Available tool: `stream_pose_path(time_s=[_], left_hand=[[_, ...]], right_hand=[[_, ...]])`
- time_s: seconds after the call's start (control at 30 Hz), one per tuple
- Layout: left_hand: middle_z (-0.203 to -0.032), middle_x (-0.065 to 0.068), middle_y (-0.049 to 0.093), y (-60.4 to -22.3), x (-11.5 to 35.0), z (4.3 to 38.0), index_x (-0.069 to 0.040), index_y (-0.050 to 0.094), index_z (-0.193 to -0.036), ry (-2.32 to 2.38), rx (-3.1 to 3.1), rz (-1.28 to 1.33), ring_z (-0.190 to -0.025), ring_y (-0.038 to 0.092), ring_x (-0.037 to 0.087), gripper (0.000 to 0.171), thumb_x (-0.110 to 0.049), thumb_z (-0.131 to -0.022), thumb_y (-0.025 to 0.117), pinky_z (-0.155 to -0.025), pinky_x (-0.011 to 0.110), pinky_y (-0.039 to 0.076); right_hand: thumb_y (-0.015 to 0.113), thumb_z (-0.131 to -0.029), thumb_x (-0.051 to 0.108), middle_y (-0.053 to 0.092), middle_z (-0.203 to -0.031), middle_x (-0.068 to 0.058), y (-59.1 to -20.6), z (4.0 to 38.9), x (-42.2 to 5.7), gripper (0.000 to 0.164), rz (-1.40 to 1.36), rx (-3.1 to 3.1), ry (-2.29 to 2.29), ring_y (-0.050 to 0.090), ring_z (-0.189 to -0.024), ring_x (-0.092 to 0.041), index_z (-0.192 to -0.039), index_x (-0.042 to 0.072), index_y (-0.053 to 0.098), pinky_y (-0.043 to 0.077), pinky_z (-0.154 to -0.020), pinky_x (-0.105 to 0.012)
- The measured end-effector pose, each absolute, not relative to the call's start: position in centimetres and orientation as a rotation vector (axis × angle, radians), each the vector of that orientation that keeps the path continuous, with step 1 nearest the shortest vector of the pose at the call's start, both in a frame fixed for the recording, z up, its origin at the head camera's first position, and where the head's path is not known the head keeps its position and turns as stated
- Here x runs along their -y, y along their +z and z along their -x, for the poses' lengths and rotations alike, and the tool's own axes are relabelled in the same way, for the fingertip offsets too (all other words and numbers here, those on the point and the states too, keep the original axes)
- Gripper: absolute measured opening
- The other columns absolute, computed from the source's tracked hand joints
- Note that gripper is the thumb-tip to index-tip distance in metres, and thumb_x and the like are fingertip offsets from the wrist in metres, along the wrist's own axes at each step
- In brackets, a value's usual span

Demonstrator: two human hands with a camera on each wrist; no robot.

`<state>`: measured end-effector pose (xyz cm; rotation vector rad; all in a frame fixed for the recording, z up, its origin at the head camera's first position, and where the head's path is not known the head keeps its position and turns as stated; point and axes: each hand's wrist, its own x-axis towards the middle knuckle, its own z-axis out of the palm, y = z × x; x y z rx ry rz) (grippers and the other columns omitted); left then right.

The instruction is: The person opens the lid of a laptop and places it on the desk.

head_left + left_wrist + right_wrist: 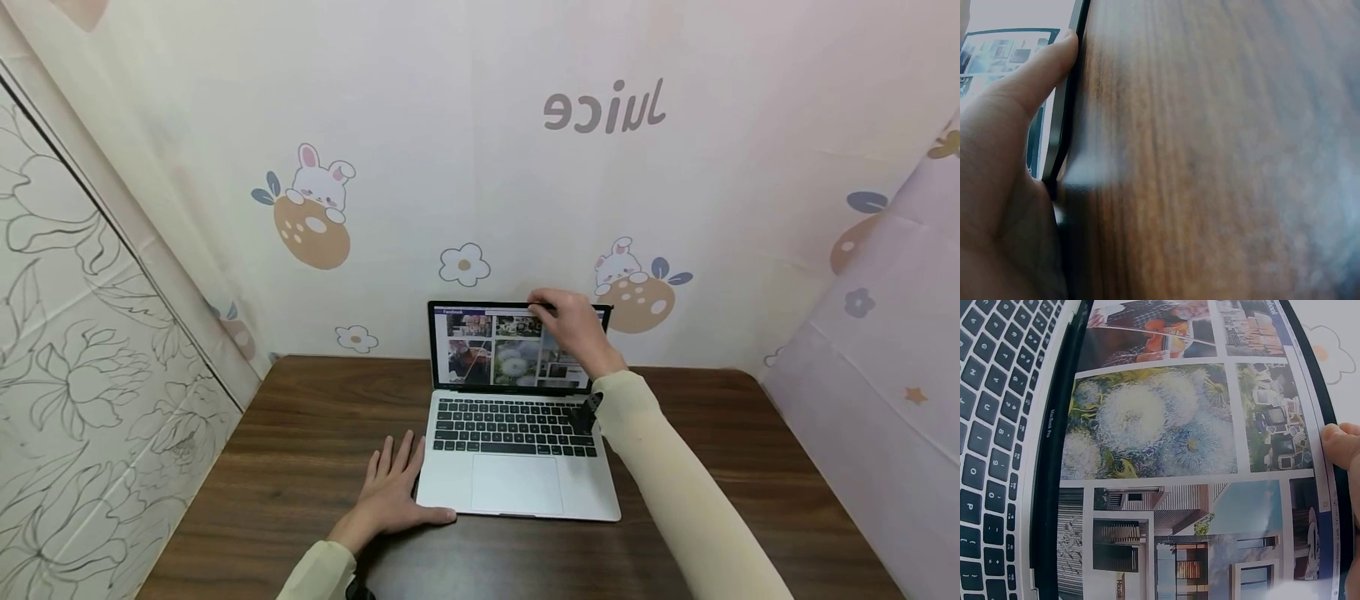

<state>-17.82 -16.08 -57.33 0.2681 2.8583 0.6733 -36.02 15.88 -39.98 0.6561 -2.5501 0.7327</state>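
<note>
A silver laptop [516, 483] stands unfolded, its lit screen [472, 358] showing a page of pictures. At the top edge of the screen, right of its middle, my right hand [573, 323] pinches the lid between thumb and fingers. The right wrist view shows the thumb [1340, 442] on the screen's rim, with the keyboard [988, 437] at the left. My left hand [392, 498] lies at the laptop's front left corner, fingers spread and straight along its left side. Its thumb [1044, 69] rests along the front edge.
The laptop is on a dark brown wooden table [322, 433]. Behind it hangs a pale curtain [525, 192] with rabbit and flower prints. A white panel with line-drawn flowers [82, 375] borders the left side, and another printed curtain [885, 375] the right.
</note>
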Motion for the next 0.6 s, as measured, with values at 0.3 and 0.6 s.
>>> stream_pose_path(time_s=[0.3, 0.6], left_hand=[[-0.174, 0.014, 0.007, -57.2, 16.1, 17.6, -0.017, 0.017, -0.167, 0.656, -2.881, -0.301, -0.159, -0.002, 0.045, 0.139, -0.095, -0.062, 0.065, -0.124, 0.065, 0.002], [-0.172, 0.019, 0.013, -54.8, 16.0, 17.4, -0.011, 0.022, -0.165, 0.598, -2.817, -0.331, -0.157, 0.006, 0.050, 0.129, -0.085, -0.071, 0.070, -0.123, 0.069, 0.011]], right_hand=[[0.069, -0.100, 0.017, 0.077, -0.114, -0.010, -39.6, 35.0, -16.2, 0.019, -0.767, 2.512, 0.699, 0.074, -0.103, -0.025, -0.116, 0.008, 0.075, 0.060, -0.088, -0.043], [0.070, -0.099, 0.014, 0.077, -0.114, -0.009, -39.8, 33.9, -16.9, 0.019, -0.847, 2.454, 0.609, 0.072, -0.105, -0.026, -0.117, 0.008, 0.075, 0.058, -0.092, -0.044]])
